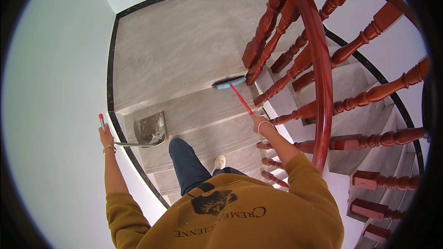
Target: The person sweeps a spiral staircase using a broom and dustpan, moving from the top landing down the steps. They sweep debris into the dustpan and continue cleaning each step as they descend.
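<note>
My right hand [260,123] grips the red handle of a broom [231,83]. Its light blue head with dark bristles lies at the edge between the landing [173,48] and the stair step below, close to the foot of a baluster. On the left, my left hand [107,136] is closed around the upper part of a long-handled dustpan [166,129], whose handle ends in a red tip. The pan rests on a step by the wall, with dark dirt and pale scraps inside.
A red wooden handrail [320,76] with turned balusters [370,98] curves along the right side. Beyond it, more steps [349,79] run along the far wall. A white wall [59,86] with black skirting [111,62] stands at the left. My shoe [219,162] is on a lower step.
</note>
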Tool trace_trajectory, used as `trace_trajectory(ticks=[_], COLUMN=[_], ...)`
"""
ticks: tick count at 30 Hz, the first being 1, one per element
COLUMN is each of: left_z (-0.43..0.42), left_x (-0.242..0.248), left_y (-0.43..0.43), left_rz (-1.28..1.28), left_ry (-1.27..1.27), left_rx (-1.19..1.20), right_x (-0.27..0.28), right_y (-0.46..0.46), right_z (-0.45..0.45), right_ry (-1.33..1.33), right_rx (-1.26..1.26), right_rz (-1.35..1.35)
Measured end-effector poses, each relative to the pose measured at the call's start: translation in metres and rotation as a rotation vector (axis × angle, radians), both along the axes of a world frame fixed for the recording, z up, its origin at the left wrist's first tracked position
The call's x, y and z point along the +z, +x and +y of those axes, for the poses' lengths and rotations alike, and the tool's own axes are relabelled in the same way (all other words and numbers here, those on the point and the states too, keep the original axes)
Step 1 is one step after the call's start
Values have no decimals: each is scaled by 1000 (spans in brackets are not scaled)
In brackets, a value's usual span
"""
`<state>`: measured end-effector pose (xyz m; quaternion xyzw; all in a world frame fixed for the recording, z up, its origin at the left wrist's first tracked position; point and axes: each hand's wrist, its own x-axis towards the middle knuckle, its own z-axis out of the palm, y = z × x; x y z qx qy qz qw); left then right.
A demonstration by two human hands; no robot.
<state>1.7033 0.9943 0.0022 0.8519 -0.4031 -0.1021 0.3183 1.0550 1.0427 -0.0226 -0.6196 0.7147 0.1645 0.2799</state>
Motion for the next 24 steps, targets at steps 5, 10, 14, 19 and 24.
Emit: trace_trajectory(ticks=[5,10,14,19,24], left_z=[13,22,73,129,150], left_x=[25,-63,-126,-94,-124], left_y=[-59,-237,-391,-514,-538], left_rz=[-669,14,795,1711,1731], left_ry=[-184,-192,536,833,1013], left_rx=[29,-537,-815,-80,-409], right_x=[-2,-50,-53,28,16], right_y=[-34,-26,52,51,56], right_z=[55,93,101,170,198], right_ry=[-176,-165,-247,-284,-239], right_rx=[-19,-201,-258,-313,-405], right_rz=[-357,-97,-369,-600,-236])
